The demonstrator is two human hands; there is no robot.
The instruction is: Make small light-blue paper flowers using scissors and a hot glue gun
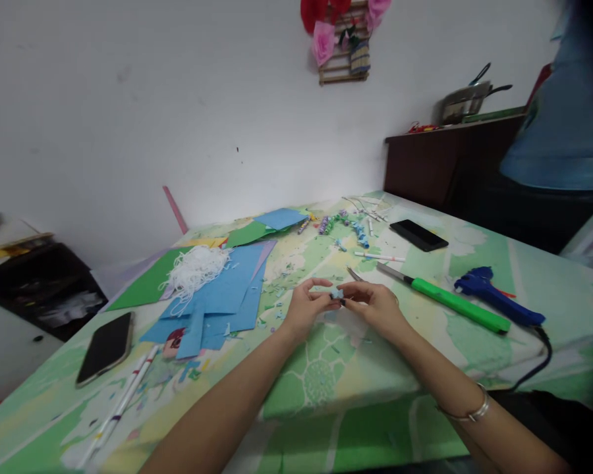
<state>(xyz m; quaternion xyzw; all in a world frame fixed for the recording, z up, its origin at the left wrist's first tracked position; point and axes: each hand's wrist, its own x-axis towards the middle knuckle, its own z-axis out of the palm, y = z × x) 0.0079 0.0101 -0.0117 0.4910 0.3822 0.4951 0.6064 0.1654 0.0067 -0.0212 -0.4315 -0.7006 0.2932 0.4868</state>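
Note:
Near the front middle of the table, my left hand [306,306] and my right hand [375,308] meet fingertip to fingertip. Between them they pinch a small light blue piece of paper [337,294], its exact shape too small to make out. A pair of scissors [354,274] shows its tip just behind my right hand; the rest is hidden. To the left lie blue paper sheets [242,276] with a tangle of white string [197,270] on top. Tiny paper scraps [277,289] are scattered beside my left hand.
A green-handled cutter [454,303] and a blue glue gun [499,296] with a cord lie at right. Phones rest at back right [419,235] and front left [106,347]. Curled paper pieces [360,234] sit at the back. Striped white sticks [121,401] lie at front left.

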